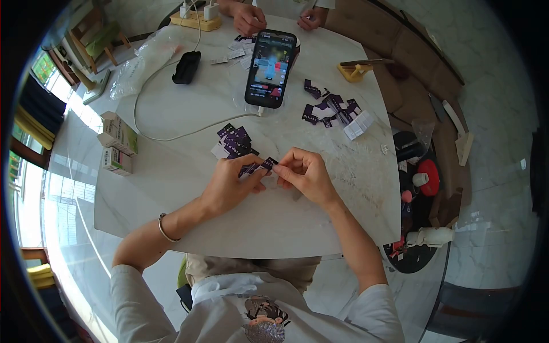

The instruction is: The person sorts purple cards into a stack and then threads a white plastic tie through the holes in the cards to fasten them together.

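Note:
My left hand (pixel 227 182) is closed on a small dark purple printed card (pixel 267 164), keeping it a little above the near part of the table. The thumb and forefinger of my right hand (pixel 307 177) pinch the right end of that same card. Just beyond my left hand lies a loose pile of similar purple cards (pixel 235 139), some showing white sides. Farther right is another spread of purple pieces (pixel 331 108) with a white printed slip (pixel 358 124) beside it. My fingers partly hide the held card.
A phone (pixel 271 68) stands ahead, its white cable (pixel 171 139) curving left. Two small boxes (pixel 119 137) sit at the left, near a black case (pixel 186 67) and a plastic bag (pixel 146 60). Another person's hands (pixel 250 20) rest at the far edge. A yellow stand (pixel 354 71) is far right.

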`<state>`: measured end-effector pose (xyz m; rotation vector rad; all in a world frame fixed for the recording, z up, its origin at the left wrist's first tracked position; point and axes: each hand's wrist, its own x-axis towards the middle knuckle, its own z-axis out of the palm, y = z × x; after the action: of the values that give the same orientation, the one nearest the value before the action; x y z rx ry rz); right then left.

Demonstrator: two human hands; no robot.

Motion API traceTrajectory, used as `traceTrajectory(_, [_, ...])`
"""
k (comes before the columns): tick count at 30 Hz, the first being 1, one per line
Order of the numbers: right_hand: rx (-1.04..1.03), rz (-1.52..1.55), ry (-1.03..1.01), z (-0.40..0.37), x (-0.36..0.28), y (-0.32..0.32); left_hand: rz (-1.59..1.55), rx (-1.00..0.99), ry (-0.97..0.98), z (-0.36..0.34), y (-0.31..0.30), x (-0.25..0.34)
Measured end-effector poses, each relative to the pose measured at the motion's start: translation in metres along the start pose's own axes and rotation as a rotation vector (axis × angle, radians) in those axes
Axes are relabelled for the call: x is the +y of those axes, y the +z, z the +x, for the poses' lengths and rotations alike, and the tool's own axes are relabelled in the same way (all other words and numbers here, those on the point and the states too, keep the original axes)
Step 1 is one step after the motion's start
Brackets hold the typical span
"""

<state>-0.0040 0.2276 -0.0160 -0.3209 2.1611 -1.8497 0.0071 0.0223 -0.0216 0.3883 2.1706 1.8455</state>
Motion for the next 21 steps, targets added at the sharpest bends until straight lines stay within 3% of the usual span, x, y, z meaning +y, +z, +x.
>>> traceTrajectory(19, [0.039,-0.044,-0.014,-0.0006,0.0015,0.0024,0.284,0.08,0.147,-0.0024,-0.0008,0.0029])
traceTrajectory(21, [0.057,-0.033,-0.017,0.0001,0.0017,0.0039,0.355,0.087,0.256,-0.0012,-0.0016,-0.0018])
